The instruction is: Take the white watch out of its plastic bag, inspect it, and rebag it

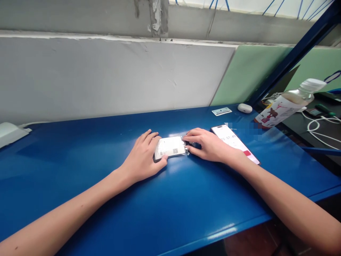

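A flat, rectangular device with a white face and dark edges lies on the blue tabletop, apparently inside clear plastic film. Small printed code squares show on its face. My left hand grips its left end, thumb along the near edge and fingers on the far side. At the opposite end, my right hand has thumb and fingers pinched around the film, where small dark and shiny parts show; what exactly lies between these fingertips is partly hidden.
A phone showing a timer lies beside my right wrist. Behind it are a card and a white earbud case. A drink bottle leans at the right, near a white cable. A white device sits far left.
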`<state>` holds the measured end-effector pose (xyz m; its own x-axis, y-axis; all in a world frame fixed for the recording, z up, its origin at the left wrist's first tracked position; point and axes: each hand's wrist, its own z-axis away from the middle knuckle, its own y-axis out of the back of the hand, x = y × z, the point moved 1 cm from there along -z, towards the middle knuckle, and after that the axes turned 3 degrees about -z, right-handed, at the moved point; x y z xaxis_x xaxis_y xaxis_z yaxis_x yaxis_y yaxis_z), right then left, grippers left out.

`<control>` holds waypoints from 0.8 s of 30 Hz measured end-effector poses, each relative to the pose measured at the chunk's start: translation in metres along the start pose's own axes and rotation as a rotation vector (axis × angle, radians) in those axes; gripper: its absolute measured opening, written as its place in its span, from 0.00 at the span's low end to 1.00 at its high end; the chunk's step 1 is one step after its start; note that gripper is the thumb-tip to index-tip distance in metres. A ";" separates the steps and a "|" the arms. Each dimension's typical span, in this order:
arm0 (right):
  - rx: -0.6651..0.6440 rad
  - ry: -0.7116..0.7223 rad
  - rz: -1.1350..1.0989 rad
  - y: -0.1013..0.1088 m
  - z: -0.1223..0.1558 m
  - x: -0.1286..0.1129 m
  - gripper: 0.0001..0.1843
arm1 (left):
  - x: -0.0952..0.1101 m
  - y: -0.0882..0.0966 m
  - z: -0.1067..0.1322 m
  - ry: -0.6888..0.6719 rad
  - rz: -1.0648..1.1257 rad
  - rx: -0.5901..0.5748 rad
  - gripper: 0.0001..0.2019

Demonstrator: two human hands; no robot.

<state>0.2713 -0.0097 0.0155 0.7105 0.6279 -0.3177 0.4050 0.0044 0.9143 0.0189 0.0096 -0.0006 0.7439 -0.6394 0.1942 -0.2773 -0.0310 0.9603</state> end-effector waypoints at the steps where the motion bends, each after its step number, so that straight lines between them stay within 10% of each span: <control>1: -0.011 -0.010 -0.001 0.001 0.000 -0.001 0.18 | -0.001 0.000 0.000 -0.003 0.003 -0.002 0.31; 24: 0.183 0.004 -0.170 -0.025 0.000 -0.007 0.12 | -0.006 -0.007 0.001 -0.117 0.100 0.003 0.28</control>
<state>0.2559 -0.0142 -0.0046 0.6211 0.6332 -0.4618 0.6162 -0.0304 0.7870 0.0161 0.0125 -0.0084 0.6365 -0.7248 0.2636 -0.3481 0.0350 0.9368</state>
